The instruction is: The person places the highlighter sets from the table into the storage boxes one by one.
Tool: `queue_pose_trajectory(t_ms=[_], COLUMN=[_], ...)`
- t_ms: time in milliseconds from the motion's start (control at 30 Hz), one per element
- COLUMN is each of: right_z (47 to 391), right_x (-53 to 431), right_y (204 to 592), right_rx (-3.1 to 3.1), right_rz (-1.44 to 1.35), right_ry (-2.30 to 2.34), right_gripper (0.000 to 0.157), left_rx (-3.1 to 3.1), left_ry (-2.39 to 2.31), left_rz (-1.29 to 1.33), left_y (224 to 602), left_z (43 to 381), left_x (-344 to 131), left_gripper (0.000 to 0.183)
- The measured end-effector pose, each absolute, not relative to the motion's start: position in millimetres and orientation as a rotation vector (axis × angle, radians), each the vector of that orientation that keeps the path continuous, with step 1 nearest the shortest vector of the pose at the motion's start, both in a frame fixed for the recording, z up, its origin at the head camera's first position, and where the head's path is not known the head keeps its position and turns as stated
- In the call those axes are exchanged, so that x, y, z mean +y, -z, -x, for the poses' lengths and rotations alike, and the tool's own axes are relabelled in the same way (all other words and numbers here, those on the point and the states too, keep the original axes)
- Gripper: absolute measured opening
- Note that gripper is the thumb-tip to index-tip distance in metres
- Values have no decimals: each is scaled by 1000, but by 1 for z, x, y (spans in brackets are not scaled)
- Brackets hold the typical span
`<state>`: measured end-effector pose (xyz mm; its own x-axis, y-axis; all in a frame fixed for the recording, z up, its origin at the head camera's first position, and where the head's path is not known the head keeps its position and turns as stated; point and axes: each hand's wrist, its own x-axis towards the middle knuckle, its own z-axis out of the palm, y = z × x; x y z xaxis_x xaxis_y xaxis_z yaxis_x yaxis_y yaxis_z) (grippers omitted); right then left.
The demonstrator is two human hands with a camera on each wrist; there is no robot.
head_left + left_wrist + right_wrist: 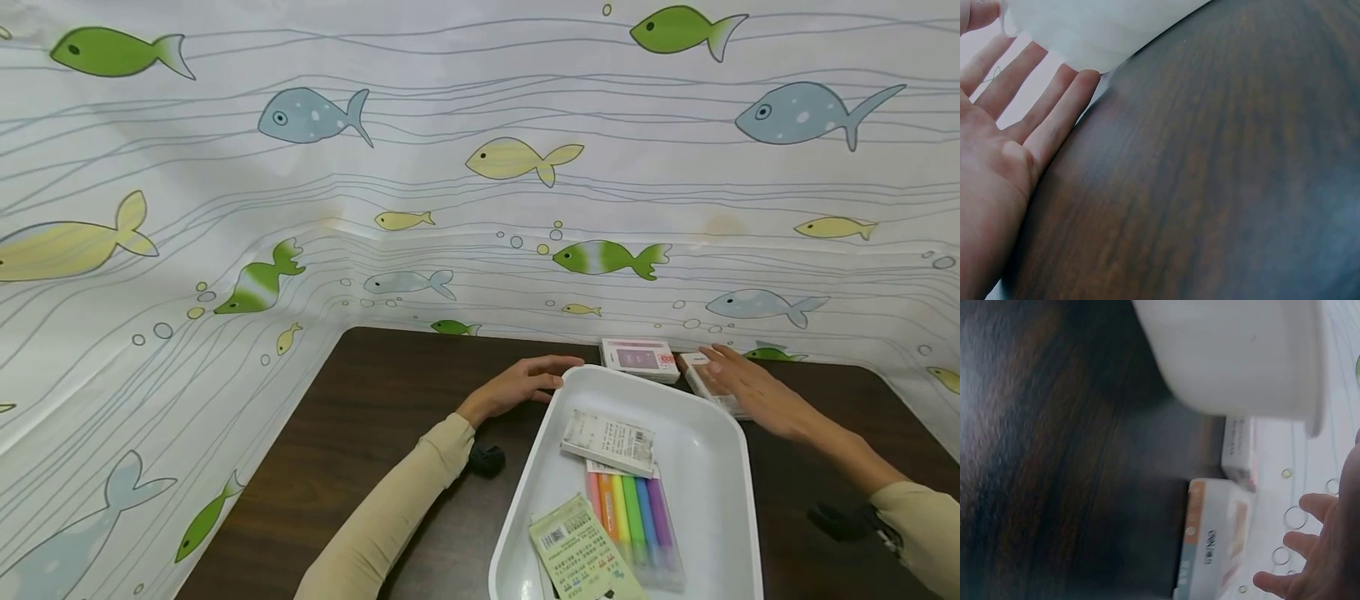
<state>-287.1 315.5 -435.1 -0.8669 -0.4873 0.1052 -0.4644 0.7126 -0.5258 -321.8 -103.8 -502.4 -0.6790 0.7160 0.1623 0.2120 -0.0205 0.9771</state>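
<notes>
My left hand [521,385] is at the far left corner of a white plastic tray [708,454], its fingers fairly straight and touching the tray's edge. In the left wrist view, the fingers of that hand [997,144] extend by the tray's white wall [1097,37]. My right hand [757,392] hovers over a small box [697,371] just beyond the tray's right corner, holding nothing. In the right wrist view its fingers [1300,544] are spread beside that orange, grey and white box [1213,544]. Inside the tray lie a white box [611,442], a pack of colored markers [630,512] and a green printed packet [581,550].
A pink and white box [639,360] stands behind the tray's far edge, left of the other box. The dark wooden table [375,417] extends to the left. A fish-patterned curtain [450,192] hangs along the table's back and sides.
</notes>
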Motion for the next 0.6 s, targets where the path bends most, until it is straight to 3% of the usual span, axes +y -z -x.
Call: queue_pose_trajectory(t_ms=[267,600], right_z=[302,311], right_x=[325,331], right_y=[452,470], right_rx=[2931,3000], right_rz=[610,583], right_ry=[658,611], right_gripper=[72,81], left_rx=[1879,1886], left_ry=[-1747,-1739], left_rz=[-944,-929], left_y=[500,499], left_z=[319,319], left_x=[-103,-104], left_gripper=[46,46])
